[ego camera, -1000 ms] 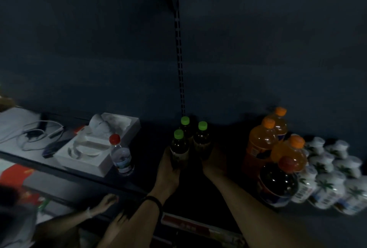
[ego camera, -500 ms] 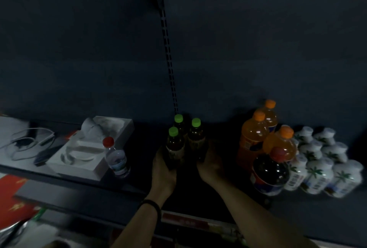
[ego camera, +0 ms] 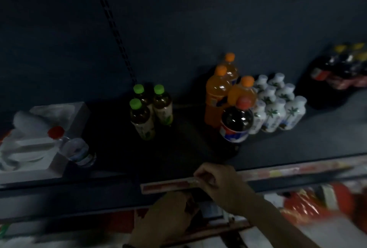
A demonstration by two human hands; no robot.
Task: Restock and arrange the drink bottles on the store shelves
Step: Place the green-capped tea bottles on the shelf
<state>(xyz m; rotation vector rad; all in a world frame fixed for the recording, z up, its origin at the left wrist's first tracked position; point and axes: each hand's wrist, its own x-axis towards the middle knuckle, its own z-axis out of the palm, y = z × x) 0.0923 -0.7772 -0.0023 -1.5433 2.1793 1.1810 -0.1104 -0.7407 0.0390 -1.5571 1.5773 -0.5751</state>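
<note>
1. Green-capped drink bottles [ego camera: 142, 120]: head view, three, upright and close together near the middle of the shelf [ego camera: 188, 144], towards its back edge, two behind and one in front.
2. Orange bottles [ego camera: 215, 96]: three, orange caps, standing to the right of the green-capped group and apart from it.
3. Cola bottle [ego camera: 236, 122]: one, red cap, just in front of the orange ones.
4. White bottles [ego camera: 275, 114]: a tight block with palm prints, right beside the orange bottles; at least seven show, and the exact count is unclear.
5. Pack of dark bottles [ego camera: 345, 68]: yellow caps, at the shelf's right end; too blurred to count.
6. Water bottle [ego camera: 76, 148]: one, red cap, near the left front edge against a white box [ego camera: 29, 164].
7. Right hand [ego camera: 218, 182]: at the shelf's front edge, fingers [ego camera: 200, 174] curled, pinching the price strip [ego camera: 166, 185].
8. Left hand [ego camera: 168, 220]: below the front edge, back towards the camera; whether its fingers hold anything cannot be told.
</note>
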